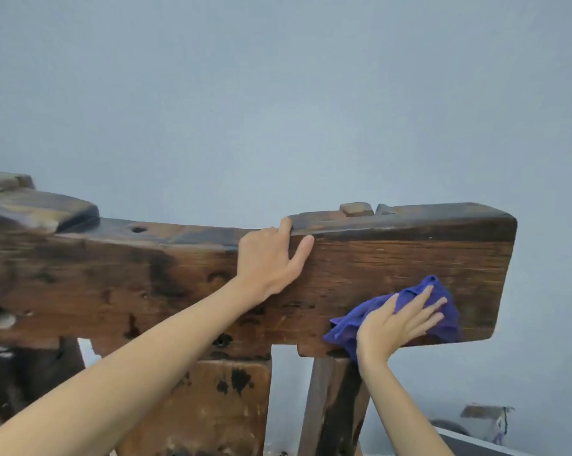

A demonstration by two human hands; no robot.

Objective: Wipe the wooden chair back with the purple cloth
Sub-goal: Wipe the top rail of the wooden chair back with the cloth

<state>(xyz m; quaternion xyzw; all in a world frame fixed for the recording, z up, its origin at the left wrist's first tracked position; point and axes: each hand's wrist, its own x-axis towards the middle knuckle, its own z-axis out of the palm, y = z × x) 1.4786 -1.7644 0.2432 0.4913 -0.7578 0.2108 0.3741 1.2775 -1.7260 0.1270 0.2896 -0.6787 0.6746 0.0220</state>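
Head view: your right hand [397, 324] lies flat, fingers spread, pressing the purple cloth [442, 311] against the front face of the chair back [393, 268], low and near its right end. Cloth is bunched and soft-looking, with folds spilling out left and below your palm, one tail hanging past the plank's lower edge. Your left hand [271, 258] grips the top edge of the chair back around mid-span, fingers hooked over the rim, thumb on the front face, nothing in it. Hands are apart, both touching the wood.

Chair back is a thick, dark brown plank, rough and worn, grain running lengthwise, with black stains, small pits and a round hole [138, 229] on the top edge. Right end is rounded at the corners. A small square peg [357, 209] stands up from the top near the right. Dark upright post [335, 406] runs below the cloth. Wall [278, 93] behind is plain grey-blue. No containers here.
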